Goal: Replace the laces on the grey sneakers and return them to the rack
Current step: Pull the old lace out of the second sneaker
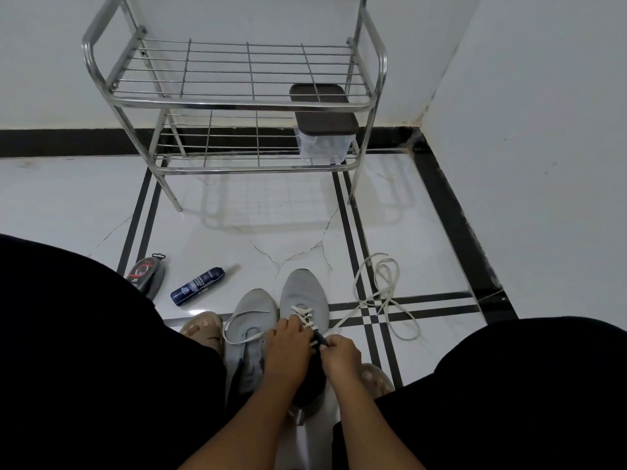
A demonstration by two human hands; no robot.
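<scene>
Home entryway, steel shoe rack [237, 103], tiled floor [271, 232]

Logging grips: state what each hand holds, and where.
Right hand pinches the white lace near the sneaker's upper eyelets. Left hand rests on the lacing; its grip cannot be told.

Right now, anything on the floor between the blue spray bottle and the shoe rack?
Nothing: in the head view the tile between the blue spray bottle and the shoe rack is bare, showing only cracks and the rack's reflection.

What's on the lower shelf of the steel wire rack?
On the steel wire rack's lower shelf, at its right end, stands one clear plastic box with a dark brown lid. No shoes there. The top shelf's wires cross the lid; the box's contents cannot be made out.
</scene>
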